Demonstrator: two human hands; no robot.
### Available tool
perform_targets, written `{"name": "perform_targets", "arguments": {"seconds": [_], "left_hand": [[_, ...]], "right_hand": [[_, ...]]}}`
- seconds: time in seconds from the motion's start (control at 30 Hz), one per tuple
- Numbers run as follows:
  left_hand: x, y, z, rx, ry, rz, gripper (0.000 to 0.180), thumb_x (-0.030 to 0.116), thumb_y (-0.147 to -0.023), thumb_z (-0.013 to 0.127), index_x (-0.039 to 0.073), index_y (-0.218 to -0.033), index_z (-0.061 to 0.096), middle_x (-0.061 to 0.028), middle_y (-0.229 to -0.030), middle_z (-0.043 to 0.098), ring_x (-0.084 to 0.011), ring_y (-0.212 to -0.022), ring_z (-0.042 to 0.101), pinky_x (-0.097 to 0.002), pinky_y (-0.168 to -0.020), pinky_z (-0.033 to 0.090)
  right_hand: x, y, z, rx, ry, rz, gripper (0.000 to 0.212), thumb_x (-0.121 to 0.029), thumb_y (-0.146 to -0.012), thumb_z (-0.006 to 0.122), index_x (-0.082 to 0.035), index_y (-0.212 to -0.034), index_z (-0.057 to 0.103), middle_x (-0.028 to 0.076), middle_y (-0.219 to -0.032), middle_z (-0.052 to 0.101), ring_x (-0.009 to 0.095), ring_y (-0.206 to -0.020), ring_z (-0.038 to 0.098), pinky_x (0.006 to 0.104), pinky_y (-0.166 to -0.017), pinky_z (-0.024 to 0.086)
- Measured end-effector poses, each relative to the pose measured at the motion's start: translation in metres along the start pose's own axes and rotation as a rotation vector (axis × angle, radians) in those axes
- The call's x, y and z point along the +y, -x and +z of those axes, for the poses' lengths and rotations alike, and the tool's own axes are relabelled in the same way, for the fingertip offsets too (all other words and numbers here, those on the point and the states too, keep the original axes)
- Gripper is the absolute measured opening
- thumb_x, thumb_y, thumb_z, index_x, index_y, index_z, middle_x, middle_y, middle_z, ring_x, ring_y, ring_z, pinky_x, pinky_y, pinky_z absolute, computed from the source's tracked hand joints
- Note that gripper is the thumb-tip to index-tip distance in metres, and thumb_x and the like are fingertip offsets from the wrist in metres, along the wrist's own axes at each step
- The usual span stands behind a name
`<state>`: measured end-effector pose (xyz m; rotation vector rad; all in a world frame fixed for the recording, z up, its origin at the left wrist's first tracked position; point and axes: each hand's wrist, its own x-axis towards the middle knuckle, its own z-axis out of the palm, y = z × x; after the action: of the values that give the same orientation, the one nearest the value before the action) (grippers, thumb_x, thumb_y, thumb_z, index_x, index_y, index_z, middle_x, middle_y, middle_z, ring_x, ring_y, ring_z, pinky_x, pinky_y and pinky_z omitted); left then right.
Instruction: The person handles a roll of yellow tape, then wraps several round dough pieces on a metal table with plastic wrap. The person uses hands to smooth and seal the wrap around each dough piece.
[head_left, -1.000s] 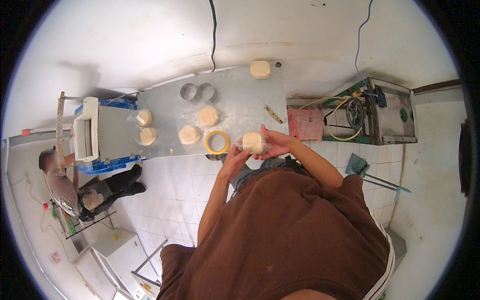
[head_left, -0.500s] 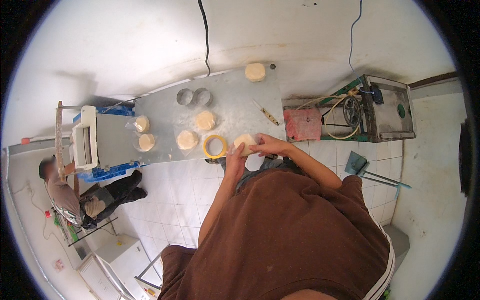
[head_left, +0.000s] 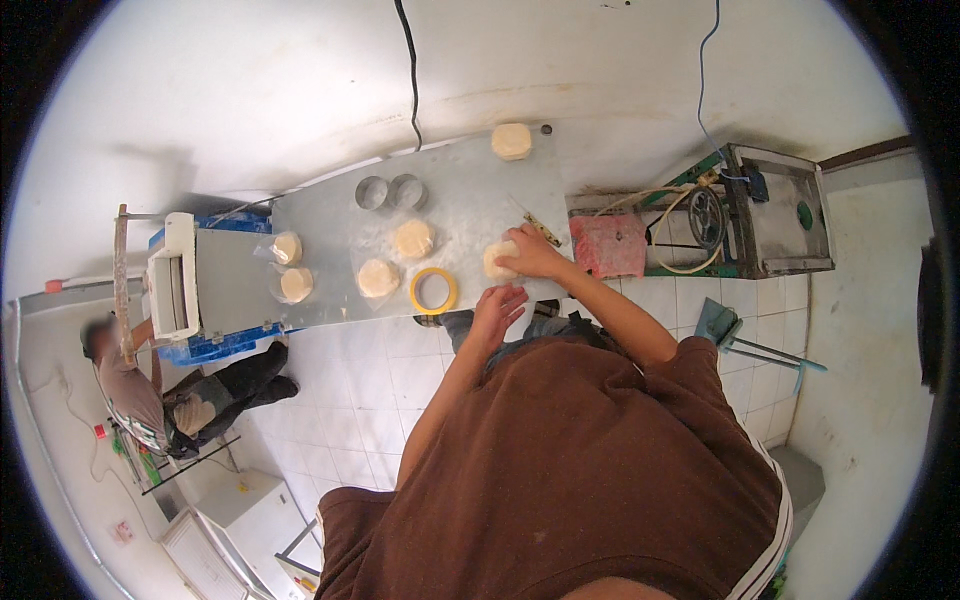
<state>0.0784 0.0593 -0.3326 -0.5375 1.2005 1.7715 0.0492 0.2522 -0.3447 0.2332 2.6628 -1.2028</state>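
Rounds (head_left: 378, 279) in clear bags (head_left: 265, 250)

Right hand (head_left: 529, 252) farther forward, palm down, fingers curled; left hand (head_left: 496, 314) just behind, fingers loosely bent.

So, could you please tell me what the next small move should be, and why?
Probably loosen the right hand from the pale, rounded, dough-like block and lift gently: the block seems to rest on the grey metal table, and the left hand is apart from it. The slim, pale-handled knife lies just beyond the right hand, so sliding forward seems less wise.
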Motion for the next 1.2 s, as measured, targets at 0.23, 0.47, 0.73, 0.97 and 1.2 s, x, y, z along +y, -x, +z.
{"name": "perform_targets", "arguments": {"seconds": [0.23,0.47,0.73,0.97,1.2], "left_hand": [[0.017,0.003,0.001,0.286,-0.393,0.076,0.027,0.024,-0.107,0.054,0.002,-0.123,0.051,-0.0167,-0.119,0.064,-0.0287,-0.105,0.068,-0.0422,-0.095,0.054],[0.041,0.006,-0.008,0.142,-1.25,0.99,0.06,-0.01,-0.087,0.05,0.001,-0.146,0.047,-0.0239,-0.148,0.047,-0.0432,-0.139,0.045,-0.0494,-0.118,0.038],[0.055,-0.009,-0.012,-0.088,-1.479,0.896,0.083,-0.018,-0.075,0.051,0.008,-0.154,0.045,-0.0227,-0.169,0.026,-0.0507,-0.154,0.024,-0.0567,-0.128,0.026],[0.045,-0.023,-0.026,-0.087,-1.411,0.908,0.086,-0.016,-0.075,0.053,0.013,-0.155,0.046,-0.0213,-0.17,0.024,-0.0507,-0.156,0.02,-0.0585,-0.128,0.024],[0.042,-0.016,-0.023,-0.064,-1.351,0.873,0.084,-0.009,-0.077,0.068,0.018,-0.154,0.049,-0.0182,-0.172,0.025,-0.0481,-0.157,0.021,-0.0568,-0.129,0.023]], "right_hand": [[-0.009,0.026,-0.017,0.245,-0.058,-0.317,0.062,-0.02,-0.087,0.079,-0.01,-0.144,0.056,0.02,-0.15,0.044,0.044,-0.136,0.047,0.052,-0.115,0.04],[0.009,0.058,-0.023,0.121,0.282,-0.548,0.081,-0.034,-0.082,0.083,-0.018,-0.154,0.05,0.015,-0.165,0.034,0.039,-0.149,0.035,0.0549,-0.12,0.031],[0.021,0.051,-0.001,0.039,0.413,-0.495,0.085,-0.035,-0.082,0.083,-0.023,-0.158,0.047,0.004,-0.171,0.029,0.037,-0.153,0.031,0.0584,-0.122,0.029],[0.026,0.044,0.01,0.166,0.388,-0.661,0.068,-0.031,-0.086,0.079,-0.023,-0.15,0.056,0.008,-0.166,0.036,0.038,-0.151,0.034,0.0581,-0.116,0.037],[0.021,0.047,0.014,0.309,0.329,-0.722,0.047,-0.025,-0.092,0.073,-0.022,-0.138,0.067,0.012,-0.161,0.045,0.044,-0.144,0.045,0.0584,-0.109,0.046]]}}
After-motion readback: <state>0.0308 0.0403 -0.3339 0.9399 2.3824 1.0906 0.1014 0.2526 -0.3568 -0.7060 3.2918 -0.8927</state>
